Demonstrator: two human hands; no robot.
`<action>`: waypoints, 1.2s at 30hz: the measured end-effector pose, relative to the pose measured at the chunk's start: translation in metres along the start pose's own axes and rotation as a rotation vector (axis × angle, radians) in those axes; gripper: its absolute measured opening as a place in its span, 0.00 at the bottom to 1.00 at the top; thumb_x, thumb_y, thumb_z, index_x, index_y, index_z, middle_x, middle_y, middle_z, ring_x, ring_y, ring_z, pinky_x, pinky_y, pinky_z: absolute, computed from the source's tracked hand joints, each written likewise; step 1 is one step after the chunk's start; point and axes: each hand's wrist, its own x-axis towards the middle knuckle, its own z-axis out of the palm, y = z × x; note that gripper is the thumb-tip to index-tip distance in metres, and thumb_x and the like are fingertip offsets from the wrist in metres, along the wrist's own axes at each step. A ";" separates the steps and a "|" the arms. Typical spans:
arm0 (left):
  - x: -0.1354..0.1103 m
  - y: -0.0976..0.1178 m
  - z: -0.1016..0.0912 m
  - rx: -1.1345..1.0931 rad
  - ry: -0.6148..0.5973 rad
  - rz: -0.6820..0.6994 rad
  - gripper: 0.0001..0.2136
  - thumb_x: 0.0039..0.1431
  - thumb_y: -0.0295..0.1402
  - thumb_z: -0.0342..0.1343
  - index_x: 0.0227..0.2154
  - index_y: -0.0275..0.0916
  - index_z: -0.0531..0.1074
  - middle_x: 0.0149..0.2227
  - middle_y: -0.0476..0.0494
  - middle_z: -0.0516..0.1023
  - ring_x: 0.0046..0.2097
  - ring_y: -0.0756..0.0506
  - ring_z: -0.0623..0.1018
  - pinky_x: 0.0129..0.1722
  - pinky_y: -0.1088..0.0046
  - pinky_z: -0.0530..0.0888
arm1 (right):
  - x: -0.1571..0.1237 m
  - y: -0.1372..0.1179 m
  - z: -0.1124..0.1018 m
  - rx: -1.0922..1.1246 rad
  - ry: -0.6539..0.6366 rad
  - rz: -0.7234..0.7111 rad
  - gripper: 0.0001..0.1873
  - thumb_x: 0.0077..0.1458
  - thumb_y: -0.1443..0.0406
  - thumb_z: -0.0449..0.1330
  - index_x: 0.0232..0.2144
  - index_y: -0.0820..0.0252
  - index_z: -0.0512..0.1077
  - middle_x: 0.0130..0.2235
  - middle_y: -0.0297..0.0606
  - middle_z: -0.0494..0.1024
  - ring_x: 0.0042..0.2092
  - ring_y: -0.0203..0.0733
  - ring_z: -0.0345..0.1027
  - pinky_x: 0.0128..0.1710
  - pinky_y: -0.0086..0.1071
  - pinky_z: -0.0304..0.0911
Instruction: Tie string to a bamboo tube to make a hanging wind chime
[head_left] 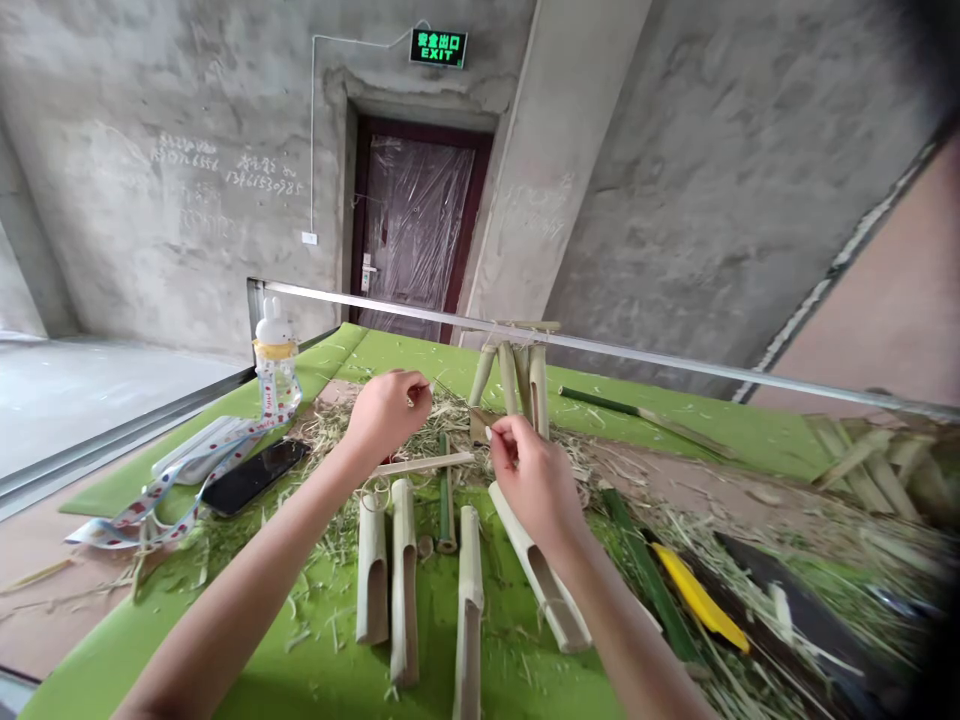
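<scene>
The left hand [394, 405] and right hand [529, 470] were curled narrow, contents unclear; a flat bamboo strip [435, 463] lay crosswise between them, toward the worktop's [322, 685] near edge.

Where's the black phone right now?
Head view, left side: the black phone lies just right of the patterned strap, below the bunny-topped bottle in the picture.

Head-worn view, facing forward and down, table [322, 670] close below, door [416, 220] well beyond

Phone [255, 478] left of bamboo pieces [403, 600], bottle [277, 375] behind.
</scene>
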 end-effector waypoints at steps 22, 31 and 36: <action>-0.011 0.011 0.031 -0.085 -0.224 0.304 0.12 0.61 0.30 0.43 0.38 0.35 0.71 0.33 0.40 0.73 0.31 0.48 0.73 0.28 0.72 0.69 | 0.007 0.026 0.015 0.020 -0.061 0.020 0.12 0.57 0.70 0.50 0.36 0.61 0.73 0.32 0.41 0.79 0.30 0.43 0.72 0.28 0.31 0.63; -0.007 -0.002 0.043 -0.231 -0.287 0.298 0.10 0.59 0.29 0.48 0.41 0.37 0.72 0.40 0.38 0.68 0.35 0.48 0.72 0.31 0.73 0.70 | 0.007 0.030 0.015 0.037 -0.030 -0.047 0.11 0.57 0.70 0.50 0.35 0.62 0.72 0.32 0.43 0.78 0.31 0.43 0.71 0.28 0.32 0.63; -0.001 -0.003 0.047 -0.360 -0.294 0.303 0.09 0.58 0.25 0.47 0.32 0.35 0.72 0.28 0.45 0.73 0.31 0.50 0.71 0.30 0.76 0.67 | 0.007 0.029 0.019 0.102 -0.051 -0.004 0.10 0.57 0.69 0.50 0.35 0.61 0.72 0.34 0.44 0.77 0.34 0.44 0.71 0.33 0.35 0.65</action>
